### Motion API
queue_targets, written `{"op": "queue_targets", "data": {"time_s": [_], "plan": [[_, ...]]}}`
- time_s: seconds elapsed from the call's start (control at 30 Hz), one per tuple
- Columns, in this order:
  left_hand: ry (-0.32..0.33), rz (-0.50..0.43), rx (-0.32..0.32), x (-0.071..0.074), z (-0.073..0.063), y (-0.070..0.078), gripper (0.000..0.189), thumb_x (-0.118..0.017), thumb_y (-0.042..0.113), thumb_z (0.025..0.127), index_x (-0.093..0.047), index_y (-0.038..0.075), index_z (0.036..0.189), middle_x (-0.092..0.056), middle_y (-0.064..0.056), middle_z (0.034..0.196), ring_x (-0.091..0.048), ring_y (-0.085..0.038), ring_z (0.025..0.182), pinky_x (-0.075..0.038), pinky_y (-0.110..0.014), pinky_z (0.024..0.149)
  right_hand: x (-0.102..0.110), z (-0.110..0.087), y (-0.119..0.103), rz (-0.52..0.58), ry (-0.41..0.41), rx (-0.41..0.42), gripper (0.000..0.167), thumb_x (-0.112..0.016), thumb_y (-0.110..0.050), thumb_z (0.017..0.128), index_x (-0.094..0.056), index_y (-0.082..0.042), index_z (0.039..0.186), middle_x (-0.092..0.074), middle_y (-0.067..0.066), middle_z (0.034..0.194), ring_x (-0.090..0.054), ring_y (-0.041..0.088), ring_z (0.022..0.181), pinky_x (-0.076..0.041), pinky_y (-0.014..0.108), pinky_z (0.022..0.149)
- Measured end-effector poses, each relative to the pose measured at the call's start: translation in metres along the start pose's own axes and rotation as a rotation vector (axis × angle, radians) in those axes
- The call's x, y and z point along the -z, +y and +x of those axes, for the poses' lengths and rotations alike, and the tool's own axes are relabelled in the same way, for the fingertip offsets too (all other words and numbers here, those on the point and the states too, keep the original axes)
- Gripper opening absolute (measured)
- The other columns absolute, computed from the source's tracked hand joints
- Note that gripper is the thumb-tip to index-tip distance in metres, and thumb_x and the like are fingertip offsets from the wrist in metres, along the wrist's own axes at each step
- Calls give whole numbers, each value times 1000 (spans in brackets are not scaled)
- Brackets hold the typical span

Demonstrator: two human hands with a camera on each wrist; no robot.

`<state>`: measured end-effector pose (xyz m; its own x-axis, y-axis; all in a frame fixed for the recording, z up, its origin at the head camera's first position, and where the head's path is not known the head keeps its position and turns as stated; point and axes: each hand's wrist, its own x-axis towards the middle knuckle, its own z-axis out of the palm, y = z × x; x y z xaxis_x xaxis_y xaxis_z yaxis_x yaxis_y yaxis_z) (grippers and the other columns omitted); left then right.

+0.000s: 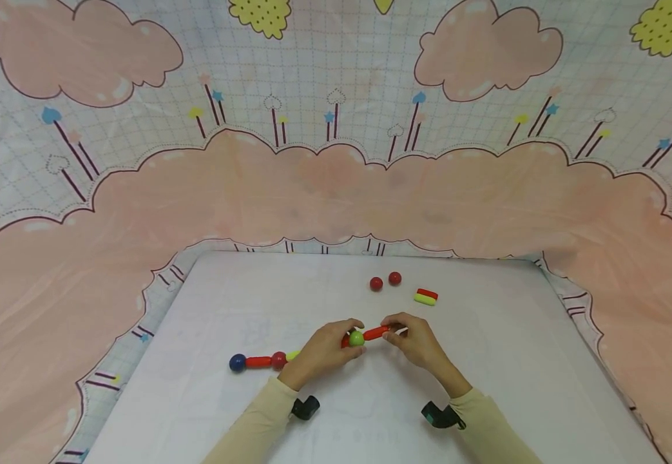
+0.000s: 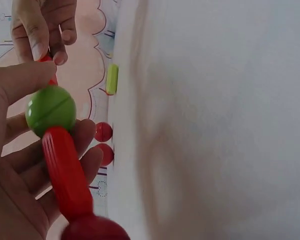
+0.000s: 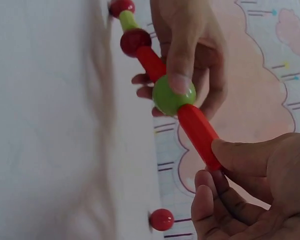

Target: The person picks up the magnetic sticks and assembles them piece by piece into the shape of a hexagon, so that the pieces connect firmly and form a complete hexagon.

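A pink cloud-print cloth [image 1: 336, 193] hung behind and around the white counter [image 1: 486, 386], filling most of the head view. On the counter, a chain of toy rods and balls ran from left toward the middle: a dark blue ball [image 1: 237, 363] at its far left end, then a red rod [image 1: 258, 361], a dark red ball [image 1: 278, 359] and a yellow-green rod [image 1: 292, 354] that passed under the left hand [image 1: 325, 351]. Both arms wore cream sleeves [image 1: 254, 425].

The left hand was curled around the chain, its thumb pressed on top of a green ball [image 3: 173, 96] and its fingers cupped beneath; in the left wrist view the ball sat against the thumb with a ribbed red rod [image 2: 65, 172] running down across the fingers to another dark red ball [image 2: 92, 229]. On the other side of the green ball, a second red rod [image 3: 199, 132] touched it and slanted to the right hand [image 1: 419, 341], which pinched the rod's far end between thumb and curled fingers.

Well apart from the hands, toward the back right of the counter, lay a red rod and a yellow-green rod side by side, touching [image 1: 426, 296]. Just left of that pair sat two small red balls [image 1: 384, 281], close together, not touching.
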<state>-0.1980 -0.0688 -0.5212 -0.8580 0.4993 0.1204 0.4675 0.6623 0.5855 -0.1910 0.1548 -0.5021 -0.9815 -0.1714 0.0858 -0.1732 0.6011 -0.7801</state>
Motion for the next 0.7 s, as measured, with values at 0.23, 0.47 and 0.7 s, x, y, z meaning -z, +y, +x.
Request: {"op": "queue_targets", "data": {"time_s": [0.23,0.47,0.7], "plan": [[37,-5,-28,-6,0,3,33,-71,32,91,-64,15,119,-68,2,109,-57,-9,89,-51,-27,84,-9,-1,0,56,11,24,20,-75,-6,84,-71,-10,103,-70,1,92,-60,12,83,-52,21,75],[79,-9,-71,-10,3,3,24,-69,26,93,-66,15,114,-69,3,105,-59,-8,88,-51,-26,82,-16,1,1,58,7,10,20,-76,-8,84,-71,-11,103,-70,-1,92,-60,10,82,-52,21,76],[74,-59,-23,-9,5,2,23,-68,27,93,-66,18,114,-70,5,104,-57,-8,88,-51,-28,85,-9,7,-3,77,14,6,34,-76,-8,84,-65,-13,116,-69,8,111,-65,17,94,-55,28,81]]}}
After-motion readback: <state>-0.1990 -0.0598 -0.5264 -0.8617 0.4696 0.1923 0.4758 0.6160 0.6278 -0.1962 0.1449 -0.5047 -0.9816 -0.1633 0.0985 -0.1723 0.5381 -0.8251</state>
